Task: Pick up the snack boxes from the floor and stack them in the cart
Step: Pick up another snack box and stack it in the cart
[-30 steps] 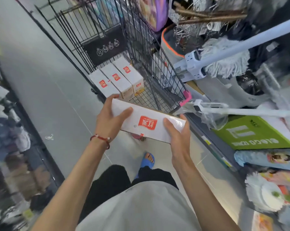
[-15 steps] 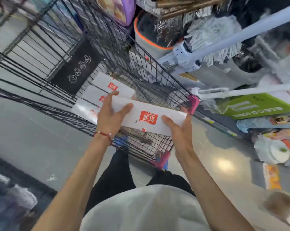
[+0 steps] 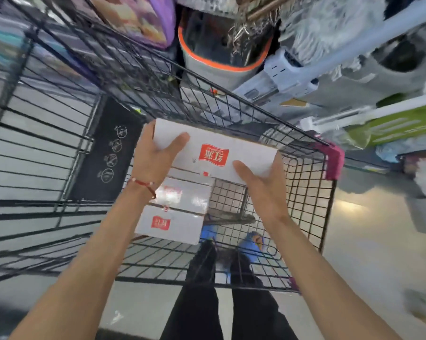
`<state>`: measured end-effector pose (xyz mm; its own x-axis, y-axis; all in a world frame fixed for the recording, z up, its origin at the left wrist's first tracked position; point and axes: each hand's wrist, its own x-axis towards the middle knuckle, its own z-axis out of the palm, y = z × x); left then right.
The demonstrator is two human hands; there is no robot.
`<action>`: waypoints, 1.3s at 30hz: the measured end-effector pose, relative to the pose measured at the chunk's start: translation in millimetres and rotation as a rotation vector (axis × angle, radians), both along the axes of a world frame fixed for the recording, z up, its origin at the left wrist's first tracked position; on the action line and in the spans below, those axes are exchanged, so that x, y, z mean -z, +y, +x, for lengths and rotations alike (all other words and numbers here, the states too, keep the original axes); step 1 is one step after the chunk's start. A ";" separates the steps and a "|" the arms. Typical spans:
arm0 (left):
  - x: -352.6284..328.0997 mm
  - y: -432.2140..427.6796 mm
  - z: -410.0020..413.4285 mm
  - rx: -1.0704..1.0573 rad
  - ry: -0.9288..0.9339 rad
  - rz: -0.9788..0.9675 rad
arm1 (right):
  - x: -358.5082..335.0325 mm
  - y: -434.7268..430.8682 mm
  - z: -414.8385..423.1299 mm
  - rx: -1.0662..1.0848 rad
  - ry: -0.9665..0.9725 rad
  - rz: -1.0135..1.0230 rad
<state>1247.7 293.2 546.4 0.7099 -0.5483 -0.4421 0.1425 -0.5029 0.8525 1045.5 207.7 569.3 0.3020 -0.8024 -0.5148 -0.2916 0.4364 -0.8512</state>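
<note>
1. Head view: left hand [image 3: 155, 158] and right hand [image 3: 261, 190] each grip one end of a white snack box [image 3: 214, 153], thumbs on top, above the wire cart [image 3: 330, 160].
2. Other boxes [image 3: 172, 217] lie on the cart's bottom.
3. Glossy grey floor [image 3: 366, 253]; an orange-rimmed bucket [image 3: 219, 57] stands beyond the cart.
</note>
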 end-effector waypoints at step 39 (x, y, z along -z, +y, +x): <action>175.6 -9.9 88.3 0.052 -0.110 0.478 | 196.2 -13.5 100.6 -0.046 0.208 0.043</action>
